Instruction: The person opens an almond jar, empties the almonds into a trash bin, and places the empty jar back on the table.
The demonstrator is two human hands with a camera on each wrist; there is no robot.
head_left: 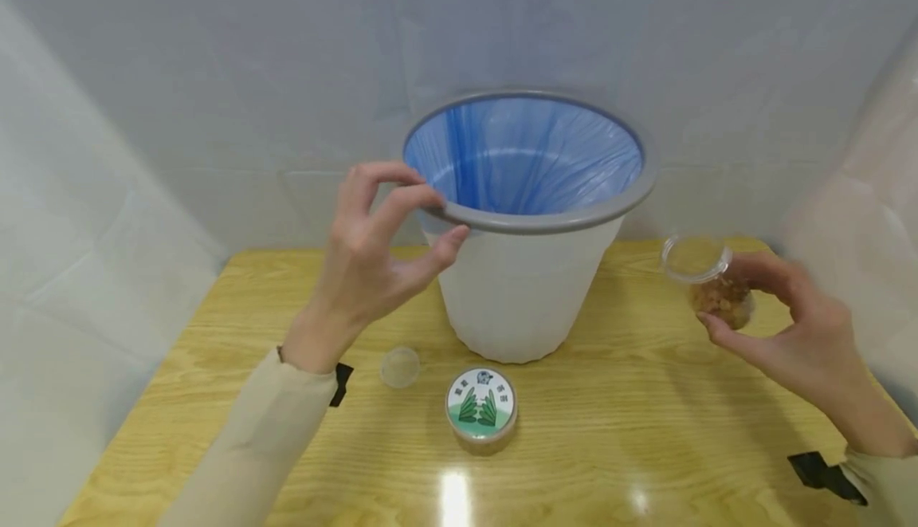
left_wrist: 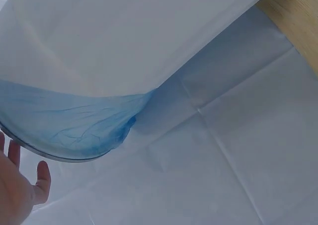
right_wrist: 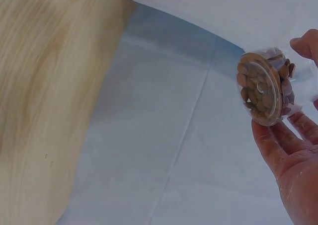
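Standing nearest on the wooden table (head_left: 645, 447) is a round green-labelled tin (head_left: 481, 407). Right hand (head_left: 796, 328) grips a small clear nut-filled jar (head_left: 710, 280), raised right of the white blue-lined bin (head_left: 527, 224). Left hand (head_left: 373, 252), fingers loosely spread, touches the bin's grey rim.

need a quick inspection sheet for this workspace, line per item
surface: wooden table, glossy.
job's things: clear jar of nuts, tilted, in right hand; white bin with blue liner.
clutter: small clear lid; green-labelled tin before the bin.
hands: left hand at the bin's grey rim, holding nothing; right hand grips the jar.
cables: nothing seen.
surroundings: white sheeting behind and beside.
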